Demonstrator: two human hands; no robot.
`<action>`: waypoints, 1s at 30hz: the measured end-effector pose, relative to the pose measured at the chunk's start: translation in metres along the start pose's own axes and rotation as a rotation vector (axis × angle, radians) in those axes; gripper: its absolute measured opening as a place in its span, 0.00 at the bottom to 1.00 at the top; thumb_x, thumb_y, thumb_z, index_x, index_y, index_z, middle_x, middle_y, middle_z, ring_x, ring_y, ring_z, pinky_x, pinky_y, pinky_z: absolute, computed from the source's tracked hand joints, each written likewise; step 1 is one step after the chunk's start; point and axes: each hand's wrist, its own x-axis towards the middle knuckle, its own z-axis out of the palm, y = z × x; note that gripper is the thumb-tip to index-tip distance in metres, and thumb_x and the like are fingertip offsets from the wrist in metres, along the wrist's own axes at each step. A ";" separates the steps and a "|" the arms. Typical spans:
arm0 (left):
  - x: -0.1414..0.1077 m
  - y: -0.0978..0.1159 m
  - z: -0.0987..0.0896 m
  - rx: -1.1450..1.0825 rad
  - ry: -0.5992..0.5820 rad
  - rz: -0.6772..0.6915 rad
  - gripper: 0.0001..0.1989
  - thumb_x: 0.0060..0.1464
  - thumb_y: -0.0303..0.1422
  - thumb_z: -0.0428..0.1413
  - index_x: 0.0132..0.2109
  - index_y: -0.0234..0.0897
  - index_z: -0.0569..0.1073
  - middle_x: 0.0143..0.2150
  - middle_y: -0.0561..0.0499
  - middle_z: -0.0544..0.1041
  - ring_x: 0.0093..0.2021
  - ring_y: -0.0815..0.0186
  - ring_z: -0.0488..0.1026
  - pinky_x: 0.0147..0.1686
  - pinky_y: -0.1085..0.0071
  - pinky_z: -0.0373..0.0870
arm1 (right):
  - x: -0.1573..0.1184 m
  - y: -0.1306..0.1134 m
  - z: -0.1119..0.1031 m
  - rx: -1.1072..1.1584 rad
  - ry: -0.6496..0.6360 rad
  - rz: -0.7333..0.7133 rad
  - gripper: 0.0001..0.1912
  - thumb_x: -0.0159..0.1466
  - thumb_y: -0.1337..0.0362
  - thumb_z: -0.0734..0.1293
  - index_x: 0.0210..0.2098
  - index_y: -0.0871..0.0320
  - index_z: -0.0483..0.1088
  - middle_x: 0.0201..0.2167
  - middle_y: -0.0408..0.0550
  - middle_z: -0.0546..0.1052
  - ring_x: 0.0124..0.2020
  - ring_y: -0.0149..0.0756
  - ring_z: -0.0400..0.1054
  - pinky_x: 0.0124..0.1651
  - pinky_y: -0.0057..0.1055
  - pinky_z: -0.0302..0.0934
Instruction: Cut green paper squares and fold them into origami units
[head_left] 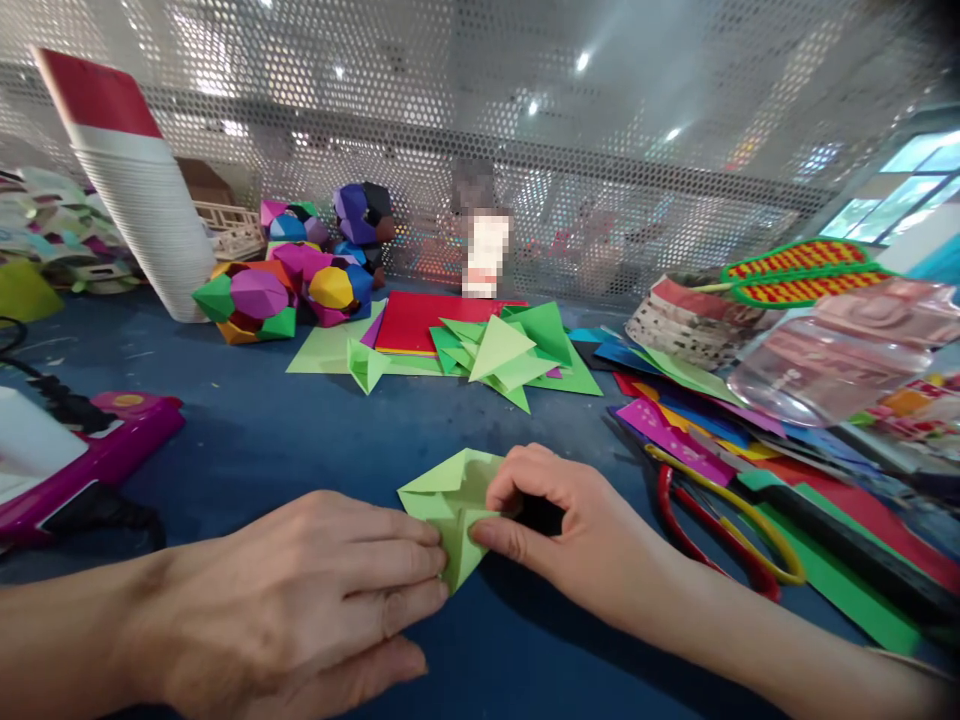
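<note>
A partly folded sheet of light green origami paper (466, 475) lies on the blue tabletop between my hands, its creases and flaps showing. My left hand (315, 590) rests palm down, fingers stretched out, with the fingertips on the paper's left edge. On the other side, my right hand (559, 510) pinches a flap of the paper between thumb and bent fingers. Farther back lie a pile of folded green paper pieces (504, 350) and one small folded green piece (365, 366).
Red paper sheets (412, 322) lie behind. Colourful paper balls (255, 300) and a tall stack of paper cups (142, 190) stand back left. A purple glue gun (127, 440) is at left. Scissors (720, 530), coloured sheets (675, 440) and a clear pink bottle (832, 360) sit right.
</note>
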 end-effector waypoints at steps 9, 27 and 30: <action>-0.004 0.001 0.004 0.002 -0.003 -0.019 0.15 0.71 0.29 0.44 0.43 0.32 0.76 0.43 0.45 0.82 0.41 0.64 0.79 0.43 0.73 0.76 | 0.004 -0.011 0.008 -0.194 0.000 0.116 0.11 0.60 0.70 0.71 0.25 0.58 0.65 0.25 0.39 0.70 0.32 0.33 0.61 0.38 0.34 0.51; 0.005 0.004 0.003 0.007 -0.059 -0.046 0.14 0.71 0.35 0.45 0.52 0.34 0.72 0.52 0.47 0.79 0.46 0.63 0.78 0.44 0.71 0.76 | 0.001 -0.005 0.010 -0.219 -0.022 0.078 0.13 0.63 0.65 0.72 0.27 0.57 0.65 0.27 0.38 0.70 0.34 0.34 0.60 0.37 0.34 0.48; 0.009 0.003 0.004 -0.013 -0.087 -0.022 0.14 0.71 0.34 0.45 0.50 0.32 0.74 0.50 0.46 0.81 0.44 0.64 0.78 0.43 0.73 0.76 | 0.001 -0.006 0.011 -0.220 -0.021 0.092 0.14 0.63 0.65 0.73 0.27 0.57 0.64 0.27 0.38 0.70 0.34 0.34 0.60 0.38 0.34 0.47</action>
